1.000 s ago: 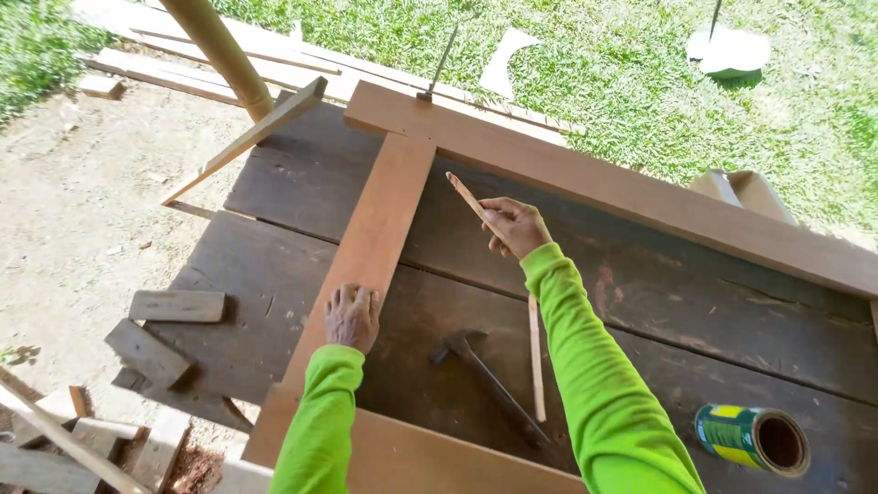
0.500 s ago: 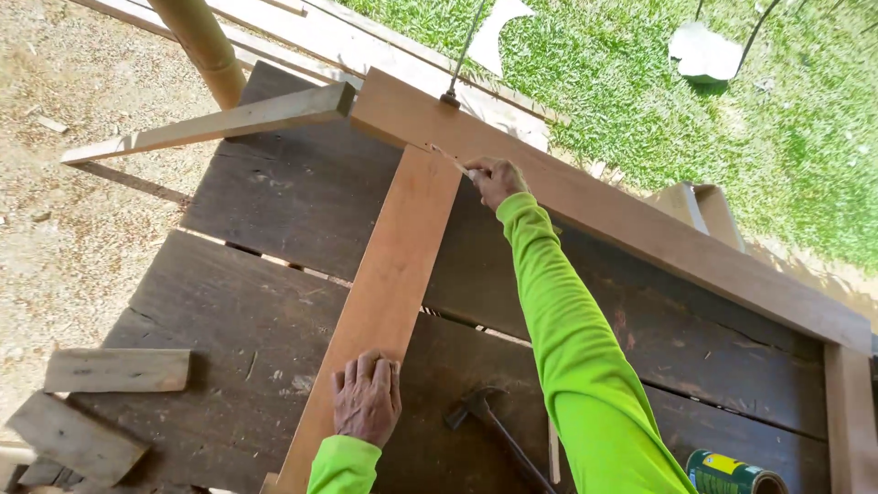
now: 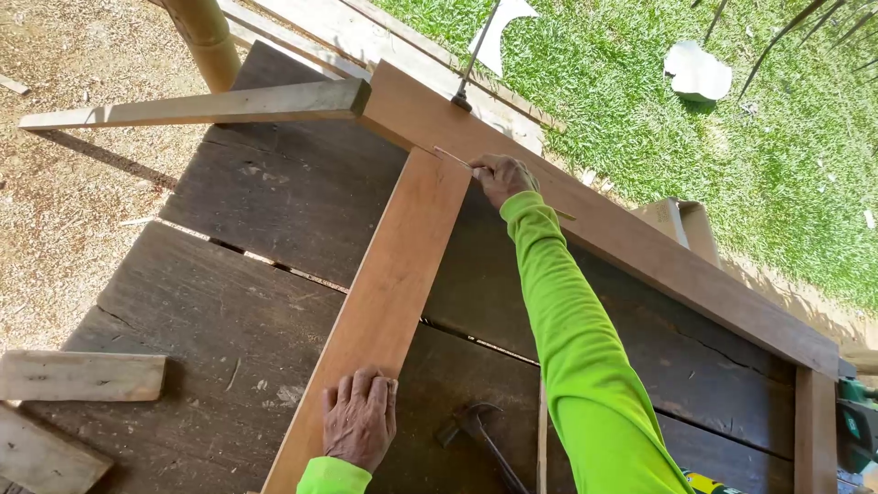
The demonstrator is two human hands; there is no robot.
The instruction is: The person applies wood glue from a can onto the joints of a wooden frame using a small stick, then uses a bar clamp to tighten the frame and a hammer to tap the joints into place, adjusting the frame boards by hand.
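A thin pale wooden stick [image 3: 455, 157] is lying across the joint at upper centre of the frame, its long axis slanting up-left, pinched in the right hand [image 3: 503, 176]. The left hand [image 3: 359, 419], fingers spread, is pressing flat on one reddish-brown wooden board [image 3: 393, 284] running from bottom centre up to a second long reddish-brown crosspiece [image 3: 640, 247]. One dark claw hammer [image 3: 480, 434] is lying at bottom centre.
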